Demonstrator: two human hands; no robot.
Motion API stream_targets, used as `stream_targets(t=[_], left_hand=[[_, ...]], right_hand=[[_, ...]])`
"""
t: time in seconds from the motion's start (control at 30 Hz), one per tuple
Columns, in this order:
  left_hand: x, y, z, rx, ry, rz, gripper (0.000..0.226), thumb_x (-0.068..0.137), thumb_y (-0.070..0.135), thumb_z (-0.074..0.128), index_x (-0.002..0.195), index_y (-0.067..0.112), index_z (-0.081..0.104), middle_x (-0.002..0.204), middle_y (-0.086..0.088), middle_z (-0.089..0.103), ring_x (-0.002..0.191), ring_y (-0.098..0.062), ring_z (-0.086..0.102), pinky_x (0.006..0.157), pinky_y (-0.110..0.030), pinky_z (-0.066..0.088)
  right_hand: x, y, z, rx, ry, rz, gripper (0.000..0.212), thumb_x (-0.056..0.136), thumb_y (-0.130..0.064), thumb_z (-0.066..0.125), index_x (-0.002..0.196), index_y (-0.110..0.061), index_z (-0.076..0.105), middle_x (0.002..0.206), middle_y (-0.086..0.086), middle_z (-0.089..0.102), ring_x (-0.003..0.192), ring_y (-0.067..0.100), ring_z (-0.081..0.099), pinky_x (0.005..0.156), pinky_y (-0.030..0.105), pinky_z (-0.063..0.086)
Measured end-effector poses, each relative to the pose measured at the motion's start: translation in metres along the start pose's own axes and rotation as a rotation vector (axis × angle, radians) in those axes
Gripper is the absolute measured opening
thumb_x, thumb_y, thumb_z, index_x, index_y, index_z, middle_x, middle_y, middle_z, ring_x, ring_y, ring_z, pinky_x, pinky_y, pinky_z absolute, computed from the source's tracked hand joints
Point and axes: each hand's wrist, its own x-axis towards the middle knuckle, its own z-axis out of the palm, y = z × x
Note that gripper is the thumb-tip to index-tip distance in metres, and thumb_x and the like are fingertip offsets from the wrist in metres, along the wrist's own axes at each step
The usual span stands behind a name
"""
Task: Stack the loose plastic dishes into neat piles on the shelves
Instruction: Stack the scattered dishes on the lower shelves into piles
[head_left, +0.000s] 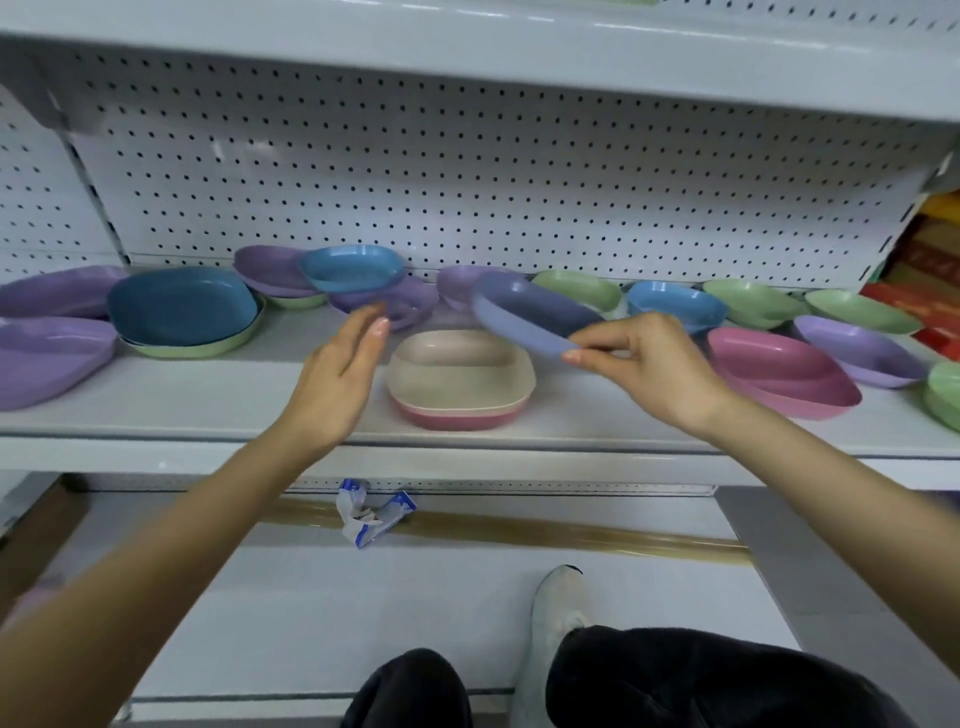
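Right hand out over the shelf edge, forearm in from the lower right, thumb and curled fingers pinching the near rim of a violet-blue dish. Dish tilted, lifted clear of the shelf, above and just right of the stack. Left hand at the same level, forearm angled in from the lower left, fingers straight and close together, palm turned toward the dish, holding nothing. Between the hands, on the shelf: cream dish nested in a pink dish. Farther left, blue dish on a green dish. Farther back, loose purple, green and blue dishes scattered along the pegboard.
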Motion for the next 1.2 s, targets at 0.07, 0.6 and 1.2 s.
stream_targets(t=[0.07, 0.6, 1.2], left_hand=[[0.000, -0.005, -0.008, -0.113, 0.057, -0.038, 0.051, 0.091, 0.057, 0.030, 0.134, 0.032, 0.045, 0.134, 0.008, 0.052, 0.126, -0.014, 0.048, 0.109, -0.035, 0.033], [-0.009, 0.004, -0.010, 0.496, -0.400, 0.294, 0.026, 0.089, 0.042, 0.056, 0.098, 0.022, 0.070, 0.100, 0.009, 0.069, 0.101, -0.012, 0.052, 0.089, -0.032, 0.044], [-0.003, 0.001, -0.014, 0.695, -0.529, 0.263, 0.092, 0.065, 0.089, 0.012, 0.096, 0.025, 0.069, 0.098, 0.006, 0.070, 0.097, -0.016, 0.058, 0.085, -0.037, 0.048]], right_hand=[[0.004, -0.015, 0.015, 0.003, -0.083, -0.066, 0.013, 0.087, -0.027, 0.064, 0.089, -0.019, 0.074, 0.085, 0.008, 0.071, 0.084, 0.028, 0.062, 0.084, 0.040, 0.048], [0.015, -0.026, 0.045, -0.164, -0.379, -0.065, 0.017, 0.083, -0.037, 0.067, 0.093, -0.025, 0.073, 0.089, -0.010, 0.070, 0.081, 0.003, 0.058, 0.080, 0.023, 0.044], [0.019, -0.023, 0.062, -0.188, -0.393, -0.116, 0.018, 0.091, -0.032, 0.057, 0.099, -0.025, 0.071, 0.100, -0.006, 0.071, 0.096, 0.017, 0.061, 0.087, 0.031, 0.045]])
